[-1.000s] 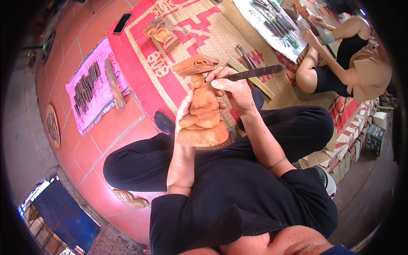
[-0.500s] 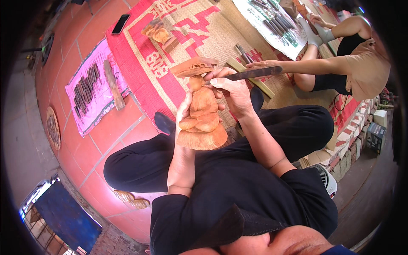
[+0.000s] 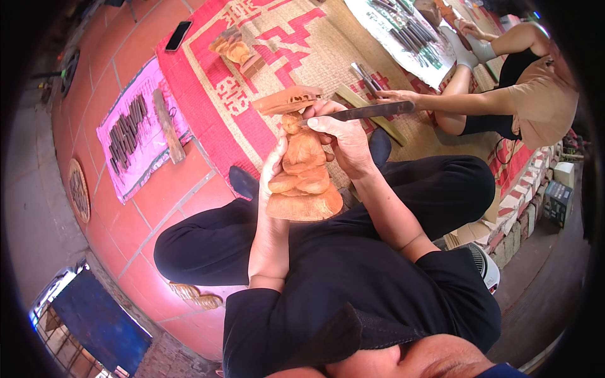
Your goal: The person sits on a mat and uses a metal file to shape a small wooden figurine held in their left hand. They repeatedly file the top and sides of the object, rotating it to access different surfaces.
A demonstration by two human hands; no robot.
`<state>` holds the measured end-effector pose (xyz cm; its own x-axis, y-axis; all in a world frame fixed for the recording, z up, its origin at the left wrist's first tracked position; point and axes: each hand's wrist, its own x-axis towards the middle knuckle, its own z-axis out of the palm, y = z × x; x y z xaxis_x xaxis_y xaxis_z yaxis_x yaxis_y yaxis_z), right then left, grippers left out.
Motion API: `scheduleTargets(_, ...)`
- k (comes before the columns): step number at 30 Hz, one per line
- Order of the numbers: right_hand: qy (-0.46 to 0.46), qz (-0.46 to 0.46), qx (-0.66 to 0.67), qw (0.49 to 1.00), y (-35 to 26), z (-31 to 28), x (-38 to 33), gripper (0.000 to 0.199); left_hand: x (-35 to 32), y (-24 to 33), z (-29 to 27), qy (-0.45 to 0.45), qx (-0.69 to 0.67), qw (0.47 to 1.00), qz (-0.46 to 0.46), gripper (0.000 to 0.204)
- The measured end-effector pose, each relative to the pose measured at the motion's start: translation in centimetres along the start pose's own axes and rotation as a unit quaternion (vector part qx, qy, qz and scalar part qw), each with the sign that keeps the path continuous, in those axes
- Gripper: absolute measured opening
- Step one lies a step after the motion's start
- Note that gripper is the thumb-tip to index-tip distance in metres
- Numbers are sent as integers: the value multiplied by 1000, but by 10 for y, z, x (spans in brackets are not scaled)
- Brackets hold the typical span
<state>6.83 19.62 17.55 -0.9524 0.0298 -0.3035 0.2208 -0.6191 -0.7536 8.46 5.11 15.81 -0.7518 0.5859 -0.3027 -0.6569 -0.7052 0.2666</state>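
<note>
A carved wooden figurine (image 3: 305,164) stands upright in front of my lap, with a rounded body, a small round head and a broad, brim-like top. My left hand (image 3: 273,165) wraps around its left side, closed on it. My right hand (image 3: 345,140) grips a long dark carving chisel (image 3: 378,110) that slants across the figurine's neck. The chisel's working tip meets the wood just below the head, partly hidden by my fingers. Fingertips of my right hand also rest against the figurine's side.
A pink cloth (image 3: 142,126) with several dark chisels and a wooden stick (image 3: 169,126) lies left. On the red-patterned mat (image 3: 220,126) are another carving (image 3: 236,50) and a phone (image 3: 178,36). At right, a co-worker (image 3: 535,94) sits reaching toward tools (image 3: 365,79) near a wooden bar (image 3: 387,126).
The figurine has turned and tilted slightly in my left hand, its base shifting a little right. My chisel hand has barely moved. The co-worker's reaching hand has moved slightly, with the tools beside it.
</note>
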Motion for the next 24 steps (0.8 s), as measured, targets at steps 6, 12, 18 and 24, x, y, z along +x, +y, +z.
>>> scheduleTargets(6, 13, -5, 42, 999, -2, 2, -1, 13, -1, -2, 4, 0, -10, 1000, 2, 59)
scheduleTargets(12, -5, 7, 13, 1000, -1, 0, 0, 13, 0, 1, 1, -12, -7, 1000, -11, 58)
scheduleTargets(18, 13, -1, 35, 999, -4, 5, -1, 11, 1, -2, 2, -25, -29, 999, 2, 59)
scheduleTargets(24, -7, 11, 24, 1000, -2, -3, 2, 10, 1, -1, -2, -14, -36, 999, -11, 59)
